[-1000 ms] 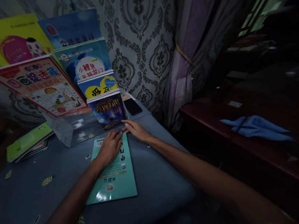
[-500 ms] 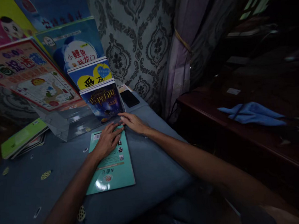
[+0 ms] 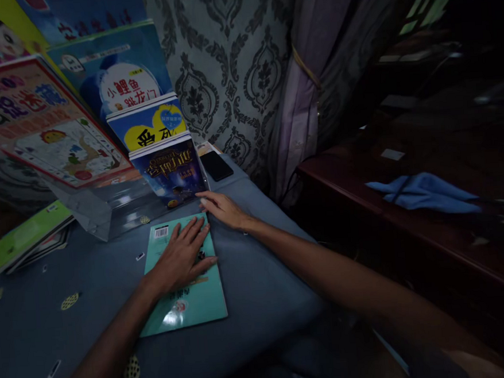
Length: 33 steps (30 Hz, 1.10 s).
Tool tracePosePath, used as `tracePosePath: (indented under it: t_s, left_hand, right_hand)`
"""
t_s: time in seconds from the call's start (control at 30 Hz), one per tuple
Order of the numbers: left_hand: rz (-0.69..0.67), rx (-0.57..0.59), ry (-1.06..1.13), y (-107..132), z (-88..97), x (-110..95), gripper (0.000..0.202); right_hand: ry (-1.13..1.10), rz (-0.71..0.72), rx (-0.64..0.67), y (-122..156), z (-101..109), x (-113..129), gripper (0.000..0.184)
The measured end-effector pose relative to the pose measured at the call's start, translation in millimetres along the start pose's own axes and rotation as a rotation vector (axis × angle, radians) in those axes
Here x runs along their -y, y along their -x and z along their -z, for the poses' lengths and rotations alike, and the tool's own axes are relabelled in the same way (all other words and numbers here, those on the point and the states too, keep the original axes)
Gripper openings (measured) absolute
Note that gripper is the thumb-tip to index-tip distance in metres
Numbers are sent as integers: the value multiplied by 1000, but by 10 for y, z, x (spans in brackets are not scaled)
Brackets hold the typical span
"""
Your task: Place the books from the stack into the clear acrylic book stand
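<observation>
So the left hand lay flat on a teal book, fingers apart and thumb stretched out to the book's right edge, not clamped on anything. That book was back cover up on the cloth-covered bench, print facing the wrong way round, just in front of a clear stand. The right hand was at the bottom right corner of a dark blue book, the lowest of the ones standing in that column. It's pretty dim there, so I honestly couldn't tell whether those fingers pinched the corner or only rested against it. I'd call the step in hand steadying: one palm on the flat book, the other hand at the upright one. Picking up the teal book from there would've called for getting fingertips under an edge, since a flat palm couldn't grip it.
</observation>
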<state>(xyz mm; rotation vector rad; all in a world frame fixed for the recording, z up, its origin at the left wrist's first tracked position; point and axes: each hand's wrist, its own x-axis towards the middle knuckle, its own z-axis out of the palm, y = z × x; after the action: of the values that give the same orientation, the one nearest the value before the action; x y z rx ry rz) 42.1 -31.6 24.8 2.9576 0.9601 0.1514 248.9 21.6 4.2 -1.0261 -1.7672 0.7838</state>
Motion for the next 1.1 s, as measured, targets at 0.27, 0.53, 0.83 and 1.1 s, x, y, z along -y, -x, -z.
tracePosePath:
  t_s: [0.27, 0.53, 0.83, 1.1]
  left_hand:
    - [81, 41, 11, -21, -85, 39, 75]
    - [206, 34, -1, -228, -127, 230, 76]
    - [251, -18, -15, -345, -126, 287, 71]
    - [179, -168, 37, -292, -96, 298, 49]
  right_hand:
    - [-271, -81, -15, -27, -40, -103, 39]
    - [-195, -6, 28, -39, -65, -131, 39]
    - [29, 46, 70, -49, -18, -36, 38]
    - [157, 72, 120, -36, -59, -69, 38]
